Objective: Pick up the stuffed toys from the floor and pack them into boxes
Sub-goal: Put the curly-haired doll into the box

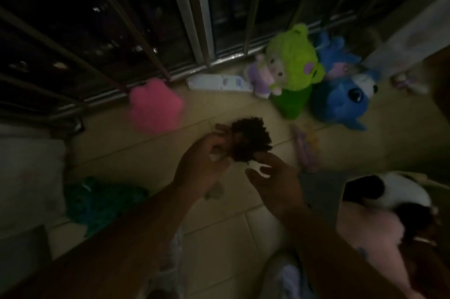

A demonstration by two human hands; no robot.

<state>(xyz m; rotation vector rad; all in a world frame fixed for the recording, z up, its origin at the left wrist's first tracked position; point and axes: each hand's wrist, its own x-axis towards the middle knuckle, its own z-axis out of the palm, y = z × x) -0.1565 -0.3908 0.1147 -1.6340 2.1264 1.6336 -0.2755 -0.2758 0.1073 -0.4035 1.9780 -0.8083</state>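
While several plush toys lie loose on the tiled floor (pixel 219 230), the packing seems far from finished, and only one toy is in hand. The left hand (pixel 204 164) curls its fingers (pixel 214 142) round a small dark-brown toy (pixel 246 138) with a tufted, curly pile, held above the floor. The right hand (pixel 275 189) holds nothing: its fingers (pixel 265 159) are loosely bent and spread, the tips just beside the toy's lower edge, contact unclear. Beyond the left fingers and off to their left lies a fuzzy pink plush (pixel 154 106). Farther beyond the right fingers, a shaggy lime-green plush bear (pixel 292 67), a small lilac plush (pixel 258 77) and a smooth blue plush (pixel 345 101) with a glossy eye bunch together by the metal railing (pixel 202 30). To the right of the right fingers a black-and-white plush (pixel 389 191) lies; whether a box holds it cannot be told in this dim light.
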